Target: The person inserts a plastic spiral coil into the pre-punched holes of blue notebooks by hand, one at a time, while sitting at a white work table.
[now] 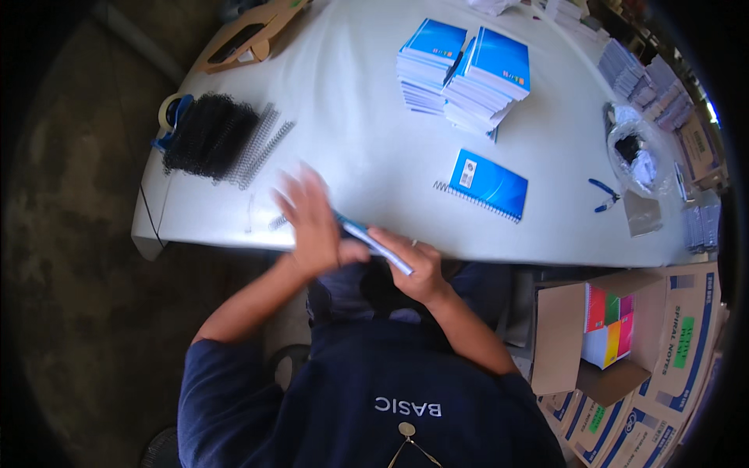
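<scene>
A thin blue-covered notebook [378, 246], seen nearly edge-on, is gripped by my right hand [421, 269] at the table's front edge. My left hand [312, 222], smeared by motion, has its fingers stretched and spread over the notebook's left end. A bit of wire spiral [278, 222] shows beside the left fingers; whether it sits in the notebook is unclear. Further right on the table lies a blue spiral notebook [491, 186], its wire coil sticking out past the left end. Black wire coils [209, 134] are heaped at the left, with silvery coils [261, 148] alongside.
Two stacks of blue notebooks [499, 62] stand at the back of the white table [335, 101]. A tape roll [168, 113] is at the left edge, blue-handled pliers [605, 195] and a plastic bag [644, 160] at the right. An open carton [558, 335] holds colourful notebooks.
</scene>
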A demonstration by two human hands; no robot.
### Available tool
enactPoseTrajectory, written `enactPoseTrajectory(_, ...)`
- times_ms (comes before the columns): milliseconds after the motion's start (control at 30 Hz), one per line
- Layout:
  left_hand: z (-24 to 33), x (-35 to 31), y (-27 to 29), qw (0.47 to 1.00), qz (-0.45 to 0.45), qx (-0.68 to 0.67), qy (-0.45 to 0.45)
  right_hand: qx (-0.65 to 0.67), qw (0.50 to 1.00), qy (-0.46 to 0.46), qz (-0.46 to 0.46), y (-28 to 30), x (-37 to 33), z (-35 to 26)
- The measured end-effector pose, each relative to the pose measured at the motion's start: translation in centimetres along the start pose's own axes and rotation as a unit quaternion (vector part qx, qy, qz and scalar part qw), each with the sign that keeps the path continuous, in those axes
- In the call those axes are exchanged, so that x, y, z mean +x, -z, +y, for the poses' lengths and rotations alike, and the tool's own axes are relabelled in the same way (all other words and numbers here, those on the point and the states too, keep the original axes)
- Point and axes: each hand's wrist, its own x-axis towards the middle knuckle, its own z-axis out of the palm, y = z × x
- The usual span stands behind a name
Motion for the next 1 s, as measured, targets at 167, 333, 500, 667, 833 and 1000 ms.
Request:
enactPoseTrajectory(167,0.3,4.1,2.5,0.968,0.227,0.078,-0.071,-0.022,1.000,0.000,-0.010,0.1,-0.6,0.0)
enactPoseTrajectory(333,3.5,-3.2,-0.2,0.992,-0.097,-0.037,-0.074,-0.005,1.000,-0.008,0.010,0.4,-0.9,0.1)
enactPoseTrajectory(500,1.5,7.8,6.7,0.991,-0.123,0.003,0.047,0.101,0.984,-0.136,-0.060,0.9,1.6,-0.6)
enactPoseTrajectory(667,0.6,9.6,5.4,0.976,0.180,0.027,-0.121,0.099,0.986,-0.127,-0.038,0.1,0.9,-0.2)
enactPoseTrajectory(833,1.7,3.8,0.9,0.996,0.063,-0.039,-0.054,0.015,0.997,-0.065,-0.029,-0.2,1.1,-0.8)
enactPoseTrajectory(1000,1.6,4.6,3.6,0.967,0.090,0.064,-0.230,0.009,0.996,-0.023,-0.086,0.1,0.1,0.2)
